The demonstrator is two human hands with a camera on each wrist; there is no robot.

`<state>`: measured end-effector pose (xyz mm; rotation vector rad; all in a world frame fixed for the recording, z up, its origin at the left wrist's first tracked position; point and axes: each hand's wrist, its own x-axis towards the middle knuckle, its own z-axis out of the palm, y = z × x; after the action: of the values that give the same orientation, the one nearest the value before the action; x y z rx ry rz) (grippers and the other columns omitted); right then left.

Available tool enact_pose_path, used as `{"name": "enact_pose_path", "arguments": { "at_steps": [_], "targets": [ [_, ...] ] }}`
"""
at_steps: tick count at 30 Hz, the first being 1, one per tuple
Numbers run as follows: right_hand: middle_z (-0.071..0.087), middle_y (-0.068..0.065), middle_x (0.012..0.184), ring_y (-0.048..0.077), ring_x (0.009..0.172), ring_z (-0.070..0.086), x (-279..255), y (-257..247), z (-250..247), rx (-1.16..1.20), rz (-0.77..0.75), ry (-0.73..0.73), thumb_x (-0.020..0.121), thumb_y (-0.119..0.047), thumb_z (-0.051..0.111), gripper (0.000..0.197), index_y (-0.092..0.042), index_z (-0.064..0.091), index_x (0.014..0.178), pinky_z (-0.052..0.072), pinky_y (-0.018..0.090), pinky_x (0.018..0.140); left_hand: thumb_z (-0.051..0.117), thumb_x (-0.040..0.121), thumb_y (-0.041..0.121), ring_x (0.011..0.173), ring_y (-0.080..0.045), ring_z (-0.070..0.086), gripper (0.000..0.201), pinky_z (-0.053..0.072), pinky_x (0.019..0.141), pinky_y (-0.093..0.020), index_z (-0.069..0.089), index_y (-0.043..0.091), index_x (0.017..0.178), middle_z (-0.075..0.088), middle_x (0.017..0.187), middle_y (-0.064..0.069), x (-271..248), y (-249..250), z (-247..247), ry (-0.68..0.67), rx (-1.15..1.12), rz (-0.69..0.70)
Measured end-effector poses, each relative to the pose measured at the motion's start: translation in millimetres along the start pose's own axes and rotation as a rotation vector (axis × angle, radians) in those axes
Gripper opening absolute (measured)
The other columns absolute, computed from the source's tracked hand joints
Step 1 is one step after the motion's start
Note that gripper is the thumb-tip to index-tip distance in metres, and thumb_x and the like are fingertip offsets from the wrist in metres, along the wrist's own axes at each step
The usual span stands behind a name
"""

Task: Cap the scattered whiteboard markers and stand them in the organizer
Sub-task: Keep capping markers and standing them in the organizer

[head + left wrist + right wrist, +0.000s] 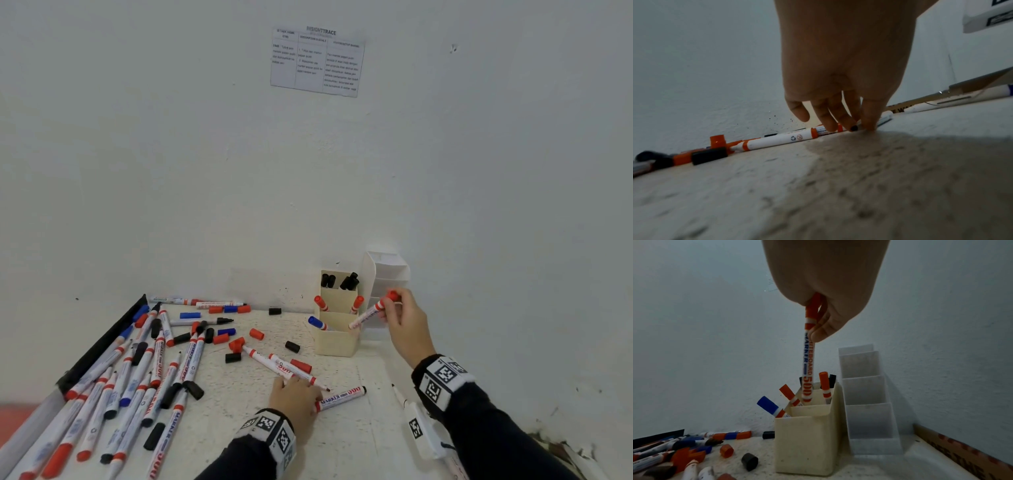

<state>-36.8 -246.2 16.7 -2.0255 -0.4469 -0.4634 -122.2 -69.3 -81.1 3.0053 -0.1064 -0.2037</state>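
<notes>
My right hand (394,305) pinches a capped red marker (368,315) near its cap and holds it tilted over the cream organizer (334,342). In the right wrist view the marker (807,366) hangs with its lower end at the organizer's (805,443) middle compartment. That compartment holds two red markers; the back holds black ones and the front a blue one. My left hand (294,387) lies low on the table, fingertips (867,125) touching uncapped red markers (281,368). The thumb is apart from them. A red-banded marker (781,139) lies to their left.
Many markers (137,377) and loose red, blue and black caps (293,346) cover the table's left half, beside a black-edged board (102,342). A white tiered organizer (387,274) stands against the wall behind the cream one. A tagged white device (418,428) lies at the right.
</notes>
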Motion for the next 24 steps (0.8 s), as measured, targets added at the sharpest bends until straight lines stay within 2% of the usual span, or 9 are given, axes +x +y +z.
{"name": "enact_pose_path", "arguments": {
  "at_steps": [2,3,5,8,10,13,16,21,24],
  "targets": [
    [0.060,-0.005,0.085,0.011,0.079,0.062,7,-5,10,-0.058,-0.067,0.014,0.095,-0.015,0.045,0.011,-0.017,0.052,0.104,0.052,0.024,0.076,0.045,0.090,0.027,0.120,-0.016,0.044,0.033,0.027,0.108,-0.041,0.055,0.028,0.121,0.054,0.127,0.005,-2,-7,-4,0.013,-0.134,-0.036],
    [0.057,-0.007,0.087,0.005,0.079,0.059,11,-6,15,-0.075,-0.091,0.018,0.095,-0.012,0.045,0.014,-0.015,0.052,0.107,0.049,0.015,0.077,0.046,0.088,0.030,0.112,-0.013,0.050,0.030,0.034,0.105,-0.038,0.059,0.029,0.116,0.058,0.121,0.006,-4,-11,-7,0.035,-0.237,-0.055],
    [0.054,-0.002,0.098,0.001,0.081,0.053,20,-9,27,-0.114,-0.113,0.015,0.095,-0.009,0.044,0.019,-0.009,0.053,0.112,0.042,0.007,0.080,0.050,0.088,0.032,0.096,-0.009,0.058,0.026,0.046,0.095,-0.030,0.063,0.028,0.110,0.064,0.109,0.007,-7,-23,-15,0.090,-0.450,-0.085],
    [0.049,0.001,0.108,0.015,0.093,0.055,34,-6,48,-0.172,-0.087,-0.004,0.095,-0.012,0.043,0.026,-0.006,0.052,0.119,0.048,0.031,0.091,0.054,0.090,0.030,0.087,-0.003,0.057,0.024,0.046,0.080,-0.015,0.065,0.023,0.109,0.065,0.101,0.008,-11,-44,-25,0.249,-0.674,-0.100],
    [0.054,0.002,0.108,0.016,0.097,0.054,40,-4,59,-0.219,-0.078,-0.016,0.094,-0.010,0.044,0.029,-0.009,0.052,0.122,0.046,0.031,0.091,0.054,0.091,0.027,0.082,0.001,0.053,0.020,0.042,0.071,-0.011,0.064,0.021,0.107,0.061,0.093,0.012,-16,-57,-32,0.378,-0.773,-0.094],
    [0.064,0.005,0.099,0.025,0.093,0.057,43,-1,71,-0.450,-0.053,0.021,0.093,-0.016,0.047,0.022,-0.018,0.054,0.114,0.048,0.040,0.085,0.051,0.093,0.026,0.074,0.001,0.049,0.010,0.038,0.064,-0.013,0.061,0.025,0.096,0.053,0.081,0.016,-21,-74,-42,0.558,-0.820,-0.104],
    [0.062,0.005,0.101,0.027,0.099,0.051,47,0,77,-0.685,0.067,-0.015,0.094,-0.025,0.044,0.019,-0.023,0.055,0.109,0.036,0.040,0.090,0.045,0.095,0.028,0.071,-0.006,0.053,0.016,0.042,0.064,-0.016,0.054,0.029,0.081,0.056,0.076,0.008,-25,-92,-50,0.683,-0.872,-0.131],
    [0.054,0.002,0.120,0.025,0.113,0.041,50,-4,92,-0.797,0.124,-0.158,0.093,-0.023,0.041,0.025,-0.024,0.055,0.114,0.030,0.041,0.094,0.032,0.099,0.030,0.068,-0.023,0.060,0.027,0.055,0.064,-0.034,0.055,0.016,0.095,0.059,0.077,-0.005,-30,-116,-56,0.736,-1.124,-0.316],
    [0.050,0.001,0.119,0.023,0.111,0.039,47,-20,110,-0.714,-0.013,-0.070,0.090,-0.020,0.046,0.021,-0.019,0.060,0.105,0.032,0.038,0.089,0.029,0.100,0.031,0.063,-0.020,0.056,0.029,0.052,0.056,-0.026,0.052,0.015,0.108,0.055,0.077,-0.006,-33,-129,-53,0.677,-1.108,-0.420]
  ]
}}
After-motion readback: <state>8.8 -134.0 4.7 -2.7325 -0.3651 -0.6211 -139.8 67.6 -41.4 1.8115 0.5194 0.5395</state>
